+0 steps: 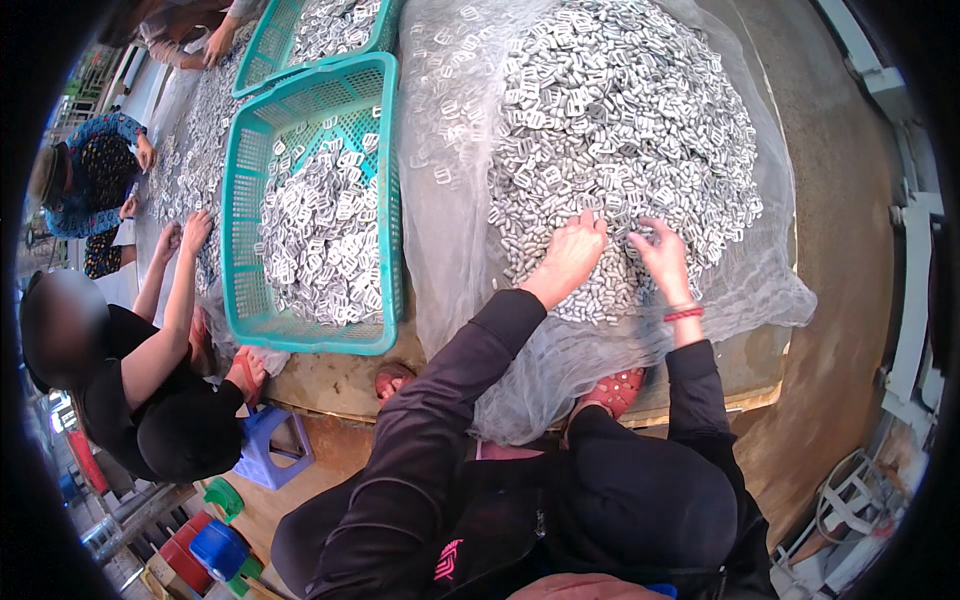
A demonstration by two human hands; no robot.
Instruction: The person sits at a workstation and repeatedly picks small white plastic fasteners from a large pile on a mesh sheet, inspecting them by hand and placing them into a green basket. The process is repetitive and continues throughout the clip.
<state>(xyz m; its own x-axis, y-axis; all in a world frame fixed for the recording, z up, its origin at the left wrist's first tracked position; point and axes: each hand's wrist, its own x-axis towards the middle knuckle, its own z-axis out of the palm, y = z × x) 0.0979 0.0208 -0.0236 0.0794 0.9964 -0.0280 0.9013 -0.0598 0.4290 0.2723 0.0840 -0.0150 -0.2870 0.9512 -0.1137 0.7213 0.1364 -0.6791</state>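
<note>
**Big heap of silvery buckles, two bare hands right in it**

So the ground here is mostly covered by a thin, whitish mesh sheet (pixel 530 390), rumpled along its near edge. On it is piled a wide heap of small silvery buckles (pixel 620 110), which fills most of the sheet's right part. Just left of the sheet, a teal basket (pixel 388 230) is partly filled with similar pieces (pixel 320 240), and a second one is parked right behind it. The near edge of the heap is where both hands are placed. The left hand (pixel 572 255) is kept curled, fingertips down at the pieces; whether anything is pinched can't be told. The right hand (pixel 662 262) is held just beside it, thumb and fingers parted. A red band (pixel 684 314) is worn on that wrist.
</note>
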